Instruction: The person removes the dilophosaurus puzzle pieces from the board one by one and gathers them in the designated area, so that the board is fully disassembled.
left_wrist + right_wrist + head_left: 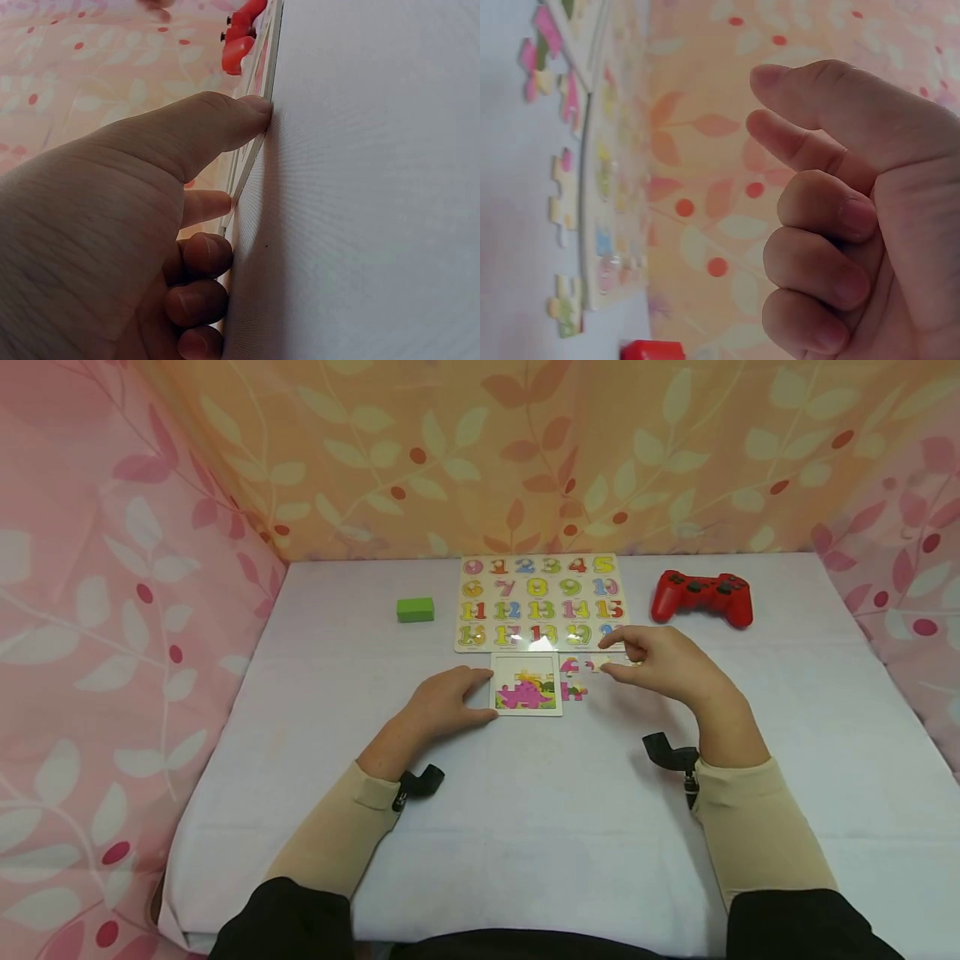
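Observation:
A small white-framed jigsaw puzzle (pixel 528 712), partly filled with a pink dinosaur picture, lies on the table. My left hand (pixel 442 702) holds its left side, thumb at the near corner and index finger farther up. The left wrist view shows the thumb (pixel 251 112) against the frame's edge and the other fingers curled. My right hand (pixel 663 668) hovers over loose jigsaw pieces (pixel 574 692) right of the frame. Its thumb and index finger are apart with nothing between them; the other fingers (pixel 817 262) are curled in. Several loose pieces (pixel 564 199) show in the right wrist view.
Right behind the puzzle lies a number board (pixel 536 574) with colourful numerals. A green block (pixel 416 610) is to its left, a red game controller (pixel 701 597) to its right. Patterned curtains (pixel 450 460) enclose the white table (pixel 525 843).

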Motion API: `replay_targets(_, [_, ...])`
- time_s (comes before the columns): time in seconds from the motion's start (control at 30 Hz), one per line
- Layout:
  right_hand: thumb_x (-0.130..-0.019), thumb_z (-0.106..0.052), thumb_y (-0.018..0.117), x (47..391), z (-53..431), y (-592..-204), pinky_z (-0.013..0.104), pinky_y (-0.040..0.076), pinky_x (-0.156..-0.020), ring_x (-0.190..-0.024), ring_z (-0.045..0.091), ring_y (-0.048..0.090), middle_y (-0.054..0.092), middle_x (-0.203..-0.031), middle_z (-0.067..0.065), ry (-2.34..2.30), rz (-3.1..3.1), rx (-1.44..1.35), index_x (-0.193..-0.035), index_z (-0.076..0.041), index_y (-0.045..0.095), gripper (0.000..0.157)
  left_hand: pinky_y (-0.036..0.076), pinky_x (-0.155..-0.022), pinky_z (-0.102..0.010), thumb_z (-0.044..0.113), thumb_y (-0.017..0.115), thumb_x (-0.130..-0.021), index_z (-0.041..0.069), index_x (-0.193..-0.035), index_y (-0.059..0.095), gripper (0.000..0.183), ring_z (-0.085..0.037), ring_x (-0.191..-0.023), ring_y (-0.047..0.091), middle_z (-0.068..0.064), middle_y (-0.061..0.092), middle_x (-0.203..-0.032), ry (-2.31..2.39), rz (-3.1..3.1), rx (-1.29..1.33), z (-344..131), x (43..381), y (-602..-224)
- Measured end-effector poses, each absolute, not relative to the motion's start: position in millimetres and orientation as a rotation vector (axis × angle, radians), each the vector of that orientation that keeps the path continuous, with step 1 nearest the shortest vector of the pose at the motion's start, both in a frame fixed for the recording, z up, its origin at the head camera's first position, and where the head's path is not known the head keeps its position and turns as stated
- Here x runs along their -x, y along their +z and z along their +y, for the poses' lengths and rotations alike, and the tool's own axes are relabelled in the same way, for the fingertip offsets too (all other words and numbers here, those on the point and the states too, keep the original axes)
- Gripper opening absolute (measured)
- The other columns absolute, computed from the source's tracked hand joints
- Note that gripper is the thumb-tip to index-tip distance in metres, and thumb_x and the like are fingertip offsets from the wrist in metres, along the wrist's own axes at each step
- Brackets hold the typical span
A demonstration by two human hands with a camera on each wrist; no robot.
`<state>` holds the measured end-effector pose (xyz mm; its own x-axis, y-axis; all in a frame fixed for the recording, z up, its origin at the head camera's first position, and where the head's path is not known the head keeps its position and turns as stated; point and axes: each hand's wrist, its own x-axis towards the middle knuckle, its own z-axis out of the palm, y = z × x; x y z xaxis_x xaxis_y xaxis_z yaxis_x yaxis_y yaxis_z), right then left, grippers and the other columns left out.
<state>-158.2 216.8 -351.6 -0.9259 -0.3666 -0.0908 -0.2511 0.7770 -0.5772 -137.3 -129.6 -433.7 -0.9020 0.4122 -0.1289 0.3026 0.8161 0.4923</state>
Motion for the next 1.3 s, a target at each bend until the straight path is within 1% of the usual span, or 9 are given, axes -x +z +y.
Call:
replay_targets(0.27, [-0.09, -0.028, 0.08, 144, 221, -329, 0.032, 0.031, -0.055, -0.059, 0.017, 0.035, 0.036, -0.062, 0.001, -0.982, 2.962, 0.581, -0.114, -0.012, 0.074, 0.03, 0.046, -0.103, -0.042, 0.049, 0.077, -0.088, 0.017, -0.151, 0.053, 0.074, -0.017, -0.114, 0.055, -0.001, 0.062, -0.13, 0.702, 2.758, -0.549, -130, 136, -432])
replay_targets(0.43, [-0.09, -0.022, 0.08, 140, 214, -325, 0.03, 0.027, -0.049, -0.052, 0.012, 0.028, 0.032, -0.057, -0.001, -1.095, 3.043, 0.66, -0.114, -0.011, 0.073, 0.028, 0.047, -0.102, -0.041, 0.05, 0.077, -0.089, 0.017, -0.151, 0.053, 0.074, -0.018, -0.11, 0.055, 0.0, 0.063, -0.127, 0.69, 2.755, -0.543, -130, 136, -431])
replay_targets(0.57, [-0.088, -0.018, 0.081, 137, 204, -322, 0.028, 0.022, -0.046, -0.048, 0.008, 0.022, 0.03, -0.052, -0.003, -1.182, 3.099, 0.758, -0.112, -0.009, 0.075, 0.026, 0.046, -0.104, -0.041, 0.049, 0.077, -0.088, 0.017, -0.151, 0.053, 0.074, -0.018, -0.116, 0.055, 0.0, 0.062, -0.131, 0.698, 2.756, -0.54, -131, 136, -432])
replay_targets(0.67, [-0.087, -0.018, 0.082, 136, 196, -322, 0.027, 0.02, -0.045, -0.046, 0.006, 0.021, 0.03, -0.05, -0.004, -1.246, 3.093, 0.769, -0.11, -0.009, 0.076, 0.026, 0.045, -0.105, -0.042, 0.049, 0.078, -0.088, 0.017, -0.15, 0.053, 0.074, -0.018, -0.12, 0.055, -0.001, 0.061, -0.135, 0.707, 2.761, -0.548, -131, 137, -433])
replay_targets(0.87, [-0.088, -0.025, 0.083, 137, 175, -325, 0.029, 0.023, -0.046, -0.048, 0.01, 0.024, 0.03, -0.052, -0.004, -1.227, 3.022, 0.747, -0.109, -0.012, 0.076, 0.025, 0.046, -0.104, -0.041, 0.05, 0.078, -0.088, 0.018, -0.15, 0.054, 0.074, -0.017, -0.118, 0.055, 0.0, 0.062, -0.135, 0.704, 2.764, -0.561, -131, 137, -434])
replay_targets(1.03, [-0.088, -0.031, 0.083, 139, 155, -333, 0.032, 0.029, -0.051, -0.052, 0.016, 0.032, 0.037, -0.055, -0.001, -1.108, 2.965, 0.712, -0.114, -0.014, 0.076, 0.031, 0.046, -0.104, -0.041, 0.05, 0.077, -0.088, 0.018, -0.15, 0.054, 0.074, -0.017, -0.118, 0.056, 0.0, 0.062, -0.134, 0.695, 2.764, -0.555, -130, 137, -432])
replay_targets(1.17, [-0.088, -0.035, 0.082, 141, 140, -341, 0.034, 0.033, -0.051, -0.055, 0.019, 0.041, 0.046, -0.059, 0.002, -1.032, 2.88, 0.648, -0.121, -0.016, 0.074, 0.039, 0.049, -0.098, -0.04, 0.05, 0.077, -0.088, 0.018, -0.15, 0.054, 0.074, -0.017, -0.109, 0.056, 0.001, 0.064, -0.125, 0.684, 2.771, -0.556, -130, 137, -432])
replay_targets(1.23, [-0.089, -0.037, 0.081, 143, 133, -346, 0.034, 0.033, -0.051, -0.054, 0.019, 0.041, 0.046, -0.06, 0.002, -0.973, 2.834, 0.639, -0.125, -0.015, 0.073, 0.043, 0.05, -0.094, -0.039, 0.05, 0.077, -0.088, 0.018, -0.15, 0.054, 0.073, -0.017, -0.103, 0.055, 0.002, 0.064, -0.119, 0.682, 2.774, -0.559, -130, 137, -432])
replay_targets(1.3, [-0.09, -0.037, 0.08, 146, 127, -353, 0.033, 0.031, -0.051, -0.055, 0.019, 0.04, 0.045, -0.061, 0.002, -0.904, 2.79, 0.64, -0.128, -0.012, 0.071, 0.046, 0.05, -0.093, -0.039, 0.05, 0.077, -0.088, 0.018, -0.15, 0.054, 0.073, -0.017, -0.101, 0.055, 0.002, 0.064, -0.117, 0.679, 2.778, -0.563, -130, 137, -432])
